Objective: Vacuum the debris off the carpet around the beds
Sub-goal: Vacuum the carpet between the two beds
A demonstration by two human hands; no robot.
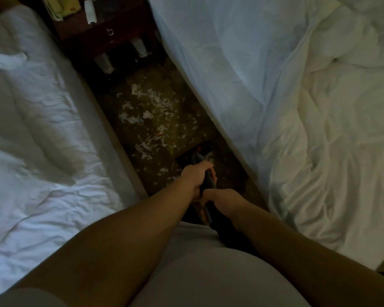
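Note:
A narrow strip of dark carpet (182,103) runs between two beds. White paper scraps (146,105) lie scattered over its middle. I hold a dark vacuum wand (208,180) that points down the strip. My left hand (196,177) grips the wand higher up the tube, fingers curled round it. My right hand (225,201) grips it just behind, closer to my body. The vacuum head (194,155) sits on the carpet at the near edge of the scraps, dim and partly hidden by my left hand.
A bed with rumpled white sheets (42,129) borders the strip on the left, another bed (297,96) on the right. A dark wooden nightstand (111,34) closes the far end, with white slippers (122,56) under it and papers and a remote on top.

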